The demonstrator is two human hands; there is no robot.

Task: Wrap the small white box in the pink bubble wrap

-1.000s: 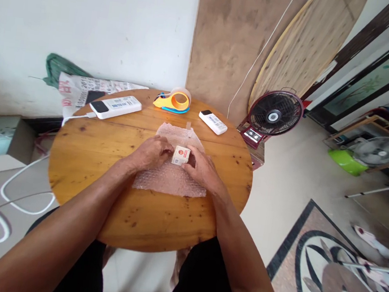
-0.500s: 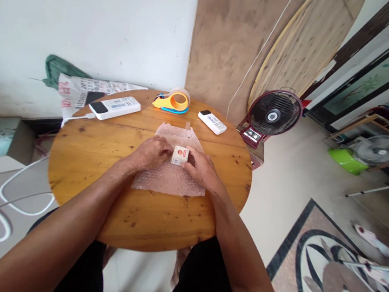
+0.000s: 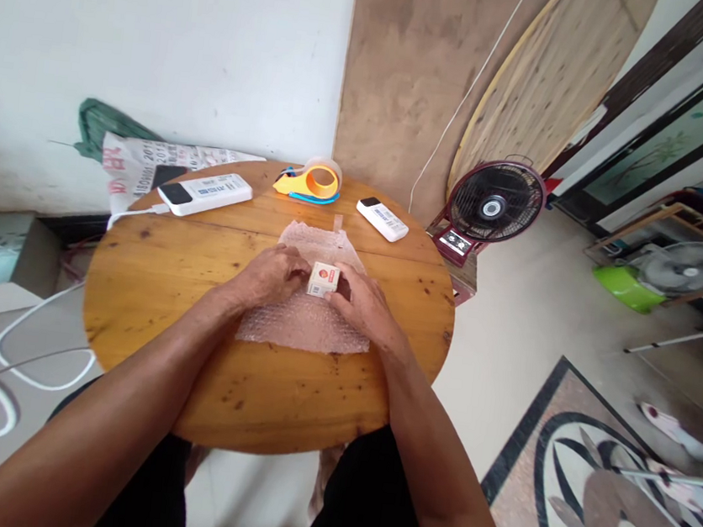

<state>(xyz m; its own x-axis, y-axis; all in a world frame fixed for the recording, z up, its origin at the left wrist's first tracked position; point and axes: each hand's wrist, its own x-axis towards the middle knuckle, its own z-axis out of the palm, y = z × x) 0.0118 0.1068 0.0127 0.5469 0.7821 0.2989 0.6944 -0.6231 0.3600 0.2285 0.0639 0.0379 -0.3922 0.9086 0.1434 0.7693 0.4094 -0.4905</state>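
Observation:
A small white box with red print stands on a sheet of clear bubble wrap, which lies flat on the round wooden table. My right hand grips the box from its right side, thumb at the near edge and fingers behind. At the box's left side is my left hand, its fingers curled in against it; the fingertips are partly hidden. A short piece of clear tape sticks up at the wrap's far edge.
On the table, a yellow tape dispenser stands at the back, between a large white power bank with a cable on the left and a smaller white device on the right. A dark red fan stands beyond the right edge.
The view has shifted very slightly. Both hands and the box keep the same places on the bubble wrap.

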